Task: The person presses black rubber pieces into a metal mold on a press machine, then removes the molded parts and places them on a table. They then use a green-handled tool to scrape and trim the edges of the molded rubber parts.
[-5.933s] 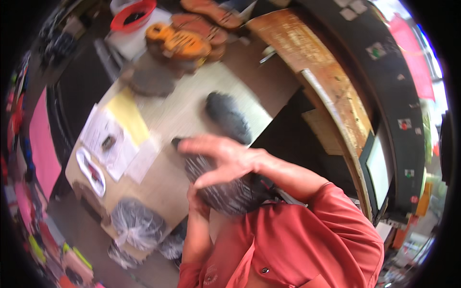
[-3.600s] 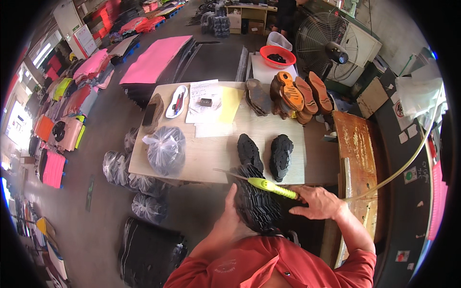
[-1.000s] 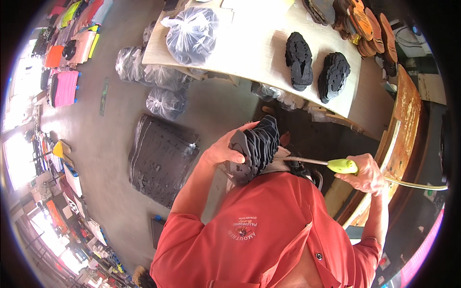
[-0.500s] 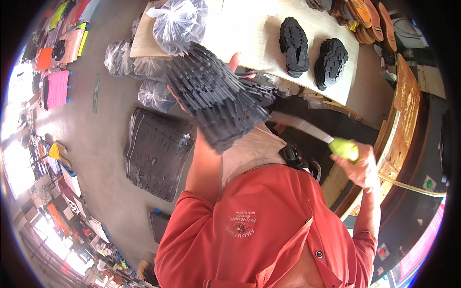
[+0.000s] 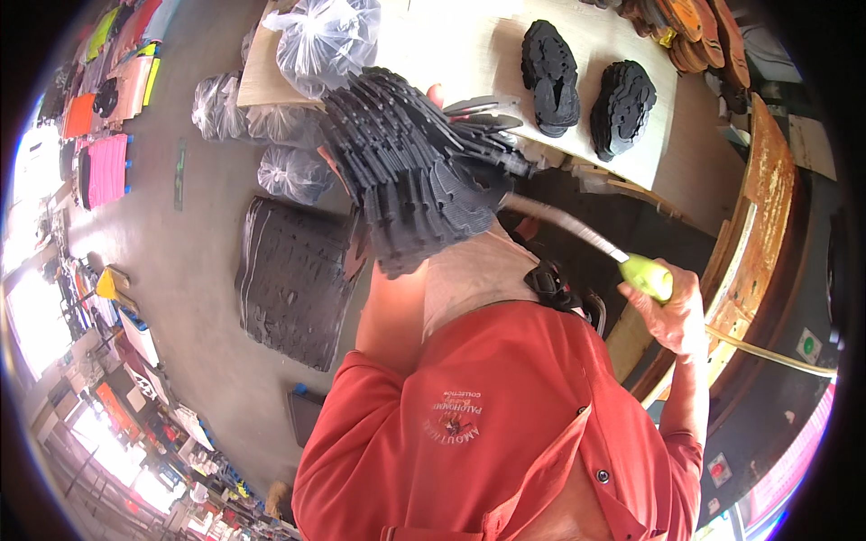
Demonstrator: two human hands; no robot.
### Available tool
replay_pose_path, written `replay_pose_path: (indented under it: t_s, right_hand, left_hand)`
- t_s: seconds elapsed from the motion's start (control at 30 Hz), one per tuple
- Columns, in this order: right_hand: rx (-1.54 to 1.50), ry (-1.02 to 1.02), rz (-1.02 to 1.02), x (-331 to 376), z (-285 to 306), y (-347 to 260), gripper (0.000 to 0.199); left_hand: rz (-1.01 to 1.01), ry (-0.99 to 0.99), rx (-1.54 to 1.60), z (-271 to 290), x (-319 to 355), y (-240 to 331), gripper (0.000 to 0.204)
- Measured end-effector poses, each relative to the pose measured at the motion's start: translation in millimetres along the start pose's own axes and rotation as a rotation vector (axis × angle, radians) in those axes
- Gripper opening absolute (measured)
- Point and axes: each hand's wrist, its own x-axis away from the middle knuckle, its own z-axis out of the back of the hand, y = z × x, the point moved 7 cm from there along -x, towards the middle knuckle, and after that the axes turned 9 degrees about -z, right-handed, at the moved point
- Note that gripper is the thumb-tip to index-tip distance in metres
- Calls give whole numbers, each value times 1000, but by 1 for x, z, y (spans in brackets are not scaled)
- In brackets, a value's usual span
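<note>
A thick, fanned-out stack of thin black shoe soles [image 5: 410, 171] is gripped in my left hand [image 5: 436, 95]; most of that hand is hidden behind the stack, with a fingertip showing at its far edge. Several soles splay out to the right. My right hand [image 5: 672, 316] is closed round the yellow-green handle of a long, thin-bladed knife [image 5: 645, 276]. Its pale blade, slightly blurred, slants up and left so that the tip meets or passes behind the lower right edge of the stack; I cannot tell whether it touches.
Two piles of black soles [image 5: 550, 81] [image 5: 624, 108] lie on the pale table [image 5: 451, 54]. Clear plastic bags [image 5: 327, 41] sit at its left end and below. Orange soles [image 5: 704, 36] are at the back right, beside a worn wooden board [image 5: 762, 198]. A dark perforated sheet [image 5: 296, 284] lies on the floor.
The sole stack has tilted and fanned further, its right-hand soles spreading apart. The knife has shifted slightly, its handle a little lower and its blade still beside the stack.
</note>
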Motion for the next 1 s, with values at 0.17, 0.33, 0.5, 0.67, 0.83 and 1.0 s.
replay_pose_path:
  t_s: [0.17,0.33,0.5,0.67,0.83,1.0]
  right_hand:
    - [89,63,35,-6,5,-5,27]
    - [253,-55,330,-6,2,-30,24]
    - [266,-73,193,-11,10,-27,26]
    - [76,-44,108,-16,32,-25,26]
    - [120,-25,126,-22,55,-27,34]
    - [173,-303,70,-29,56,-22,35]
  left_hand:
    - [-880,-161,-1483,-25,23,30,97]
    - [-1059,-70,-1797,-24,25,25,104]
    - [-1068,153,-1983,-13,41,24,111]
    - [-974,402,-1997,12,60,23,117]
    - [-889,542,-2064,10,72,1,114]
    - [-274,628,-2130,14,59,-13,121]
